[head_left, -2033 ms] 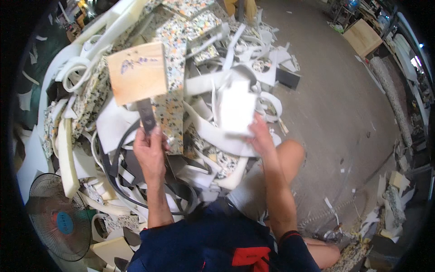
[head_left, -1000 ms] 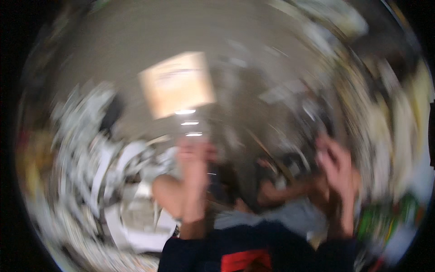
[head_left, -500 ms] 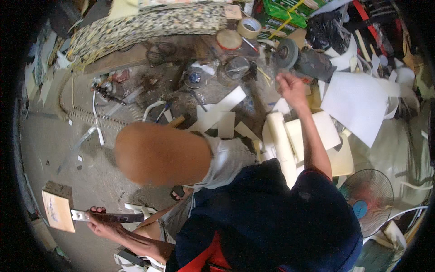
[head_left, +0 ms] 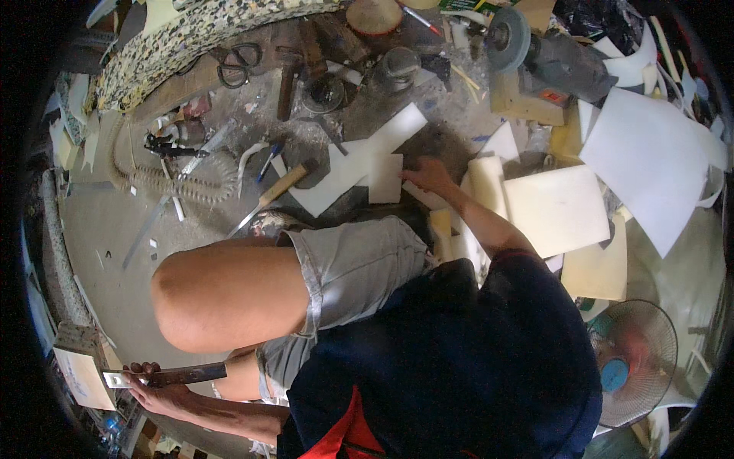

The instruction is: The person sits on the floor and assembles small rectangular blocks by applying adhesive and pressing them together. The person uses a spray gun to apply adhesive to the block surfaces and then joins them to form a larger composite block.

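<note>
My left hand (head_left: 157,389), at the lower left, is closed around a tool with a dark handle (head_left: 191,374) and a flat, bright metal end (head_left: 117,379). That end lies in front of a pale board (head_left: 82,375). Forward of my raised knee, my right hand (head_left: 432,177) has its bent fingers closed at the right edge of a small off-white rectangular piece (head_left: 384,180). This piece lies over a larger white sheet offcut (head_left: 325,189) on the floor. A wooden-handled knife (head_left: 281,189) rests left of these pieces.
A bench grinder (head_left: 508,40) stands at the upper right. Cream foam blocks (head_left: 562,210), a big white sheet (head_left: 650,164) and a fan (head_left: 634,359) are on the right. Coiled hose (head_left: 191,187), scissors (head_left: 238,65) and a hammer (head_left: 288,84) lie on the left and back.
My right hand has come down from beside the grinder to the small off-white piece. The view has shifted, and my left hand still grips the dark-handled tool.
</note>
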The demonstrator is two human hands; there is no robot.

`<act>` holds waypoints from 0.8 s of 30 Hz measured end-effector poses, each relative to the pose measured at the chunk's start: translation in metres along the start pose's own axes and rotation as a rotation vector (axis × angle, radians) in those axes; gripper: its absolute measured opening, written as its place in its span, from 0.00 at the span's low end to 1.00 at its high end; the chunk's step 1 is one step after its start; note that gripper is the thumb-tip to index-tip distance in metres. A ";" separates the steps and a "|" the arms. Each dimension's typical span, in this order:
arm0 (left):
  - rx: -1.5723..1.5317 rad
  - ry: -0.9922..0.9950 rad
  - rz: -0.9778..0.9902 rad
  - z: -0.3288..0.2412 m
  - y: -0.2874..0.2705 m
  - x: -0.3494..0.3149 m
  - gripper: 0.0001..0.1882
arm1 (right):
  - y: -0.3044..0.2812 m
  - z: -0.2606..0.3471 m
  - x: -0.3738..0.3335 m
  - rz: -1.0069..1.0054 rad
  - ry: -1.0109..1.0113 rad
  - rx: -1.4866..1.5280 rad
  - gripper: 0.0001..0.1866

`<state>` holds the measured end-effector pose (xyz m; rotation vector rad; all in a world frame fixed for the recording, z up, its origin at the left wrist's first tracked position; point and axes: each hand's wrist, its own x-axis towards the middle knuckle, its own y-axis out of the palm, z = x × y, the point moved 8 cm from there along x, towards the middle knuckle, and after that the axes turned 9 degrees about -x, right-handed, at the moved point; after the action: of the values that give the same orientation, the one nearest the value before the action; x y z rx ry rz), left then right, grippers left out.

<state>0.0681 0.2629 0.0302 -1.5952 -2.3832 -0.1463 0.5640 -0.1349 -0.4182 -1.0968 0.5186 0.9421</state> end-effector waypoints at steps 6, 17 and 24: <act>0.034 0.056 0.039 -0.013 -0.002 -0.005 0.15 | 0.014 0.032 0.024 -0.117 -0.018 -0.212 0.36; 0.010 0.068 0.131 -0.012 -0.004 0.002 0.16 | -0.045 -0.022 0.002 -0.372 -0.157 0.410 0.35; -0.024 0.064 0.162 -0.015 -0.004 -0.011 0.14 | 0.022 0.046 0.054 -0.372 -0.267 -0.228 0.37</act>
<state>0.0710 0.2484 0.0420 -1.7580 -2.2019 -0.1917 0.5701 -0.0692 -0.4523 -1.1977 -0.0165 0.8133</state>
